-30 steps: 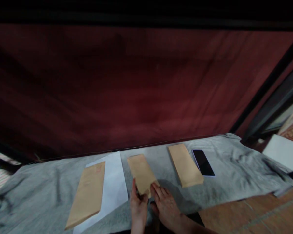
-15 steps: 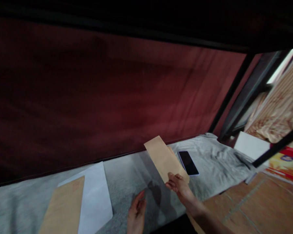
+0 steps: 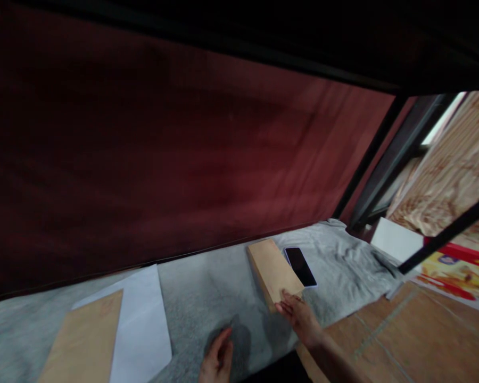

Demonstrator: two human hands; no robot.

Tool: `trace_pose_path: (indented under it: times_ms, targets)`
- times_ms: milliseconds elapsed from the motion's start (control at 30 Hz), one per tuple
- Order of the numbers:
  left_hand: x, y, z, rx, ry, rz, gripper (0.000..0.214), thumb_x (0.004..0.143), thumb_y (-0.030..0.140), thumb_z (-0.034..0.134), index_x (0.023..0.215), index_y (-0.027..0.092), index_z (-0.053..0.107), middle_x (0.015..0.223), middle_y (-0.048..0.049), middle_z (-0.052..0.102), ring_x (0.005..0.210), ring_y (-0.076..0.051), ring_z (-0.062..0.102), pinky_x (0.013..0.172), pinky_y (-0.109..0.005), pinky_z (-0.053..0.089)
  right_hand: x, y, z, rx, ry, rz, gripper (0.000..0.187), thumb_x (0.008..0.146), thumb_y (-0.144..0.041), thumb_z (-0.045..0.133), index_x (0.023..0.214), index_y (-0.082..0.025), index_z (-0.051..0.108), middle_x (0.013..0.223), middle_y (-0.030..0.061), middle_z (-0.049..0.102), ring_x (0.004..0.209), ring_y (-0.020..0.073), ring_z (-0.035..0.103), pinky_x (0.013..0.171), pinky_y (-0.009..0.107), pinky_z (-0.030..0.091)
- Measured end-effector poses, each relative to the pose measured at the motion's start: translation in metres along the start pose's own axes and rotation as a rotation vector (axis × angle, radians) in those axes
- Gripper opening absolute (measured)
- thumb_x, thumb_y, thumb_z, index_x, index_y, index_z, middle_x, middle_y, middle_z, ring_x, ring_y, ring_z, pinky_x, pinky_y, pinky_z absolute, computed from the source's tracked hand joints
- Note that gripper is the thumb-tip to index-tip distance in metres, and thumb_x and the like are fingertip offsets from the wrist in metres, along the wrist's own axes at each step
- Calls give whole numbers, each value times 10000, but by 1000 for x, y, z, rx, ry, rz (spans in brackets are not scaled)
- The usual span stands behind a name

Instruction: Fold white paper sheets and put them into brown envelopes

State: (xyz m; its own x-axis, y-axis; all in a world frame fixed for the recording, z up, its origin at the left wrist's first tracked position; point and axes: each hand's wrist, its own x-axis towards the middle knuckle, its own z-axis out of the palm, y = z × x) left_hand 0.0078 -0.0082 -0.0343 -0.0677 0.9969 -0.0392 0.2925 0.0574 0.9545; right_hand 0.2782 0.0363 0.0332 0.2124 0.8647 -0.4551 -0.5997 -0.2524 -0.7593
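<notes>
A tan paper envelope (image 3: 275,263) lies on what looks like a stack of similar envelopes, on the grey cloth right of centre. My right hand (image 3: 297,314) pinches its near end, thumb on top. My left hand (image 3: 216,357) hovers over the cloth at the bottom, fingers slightly curled and apart, holding nothing. To its left lies a white sheet of paper (image 3: 143,324), partly covered by another tan envelope (image 3: 83,338). A dark-screened phone (image 3: 300,266) rests just right of the stack.
Grey cloth (image 3: 195,303) covers the surface, bunched at its right end. Behind it hangs a dark red curtain (image 3: 207,175). A black frame post (image 3: 369,157) stands at the right, near a red and yellow box (image 3: 459,271) and a tiled floor (image 3: 407,330).
My right hand has lowered the envelope from a raised, tilted position onto the stack beside the phone. My left hand stays low over the cloth. The camera view has shifted slightly.
</notes>
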Motion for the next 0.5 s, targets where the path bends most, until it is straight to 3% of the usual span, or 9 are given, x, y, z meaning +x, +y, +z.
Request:
trace_pose_path:
  times_ms: [133, 333, 500]
  targets:
    - [-3, 5, 0, 24, 12, 20, 443, 805, 590, 594, 1042, 256, 763, 1094, -78, 780, 1024, -286, 737, 942, -440, 601, -5, -2, -2, -53, -53, 43, 456, 597, -501, 927, 699, -207, 594, 684, 2, 676, 737, 191, 713, 806, 325, 595]
    - [-8, 18, 4, 54, 66, 41, 472, 806, 637, 569, 997, 257, 774, 1068, -87, 784, 1017, -293, 737, 944, -455, 600, -16, -10, -1, -212, -95, 191, 479, 715, -650, 777, 757, -182, 681, 881, 128, 760, 740, 215, 714, 720, 334, 567]
    - [-15, 27, 7, 88, 89, 70, 478, 876, 592, 501, 1055, 233, 763, 1083, -104, 777, 1024, -281, 734, 930, -448, 605, -19, -13, -8, -294, -161, 334, 503, 783, -664, 688, 828, -164, 718, 925, 148, 765, 704, 208, 707, 650, 306, 540]
